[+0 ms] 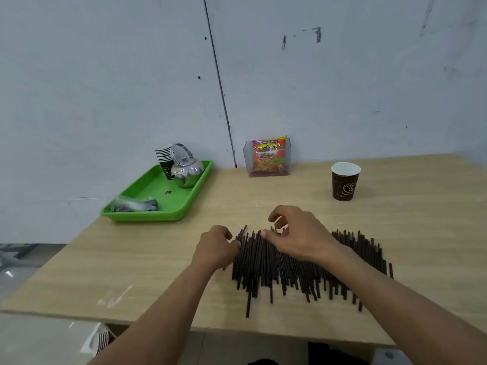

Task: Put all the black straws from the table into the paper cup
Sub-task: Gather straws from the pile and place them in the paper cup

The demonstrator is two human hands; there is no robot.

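The black straws (pixel 276 264) lay fanned against the left hand's (pixel 214 246) curled fingers and under the right hand's (pixel 295 233), any grip unclear, the paper cup (pixel 345 180) well beyond the right fingertips; light, stiff and slippery, they seemed best bunched mid-length.

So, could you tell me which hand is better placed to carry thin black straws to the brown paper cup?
Probably the right hand: it rests on the pile of thin black straws, and the brown paper cup stands to its right. The left hand is at the pile's opposite edge.
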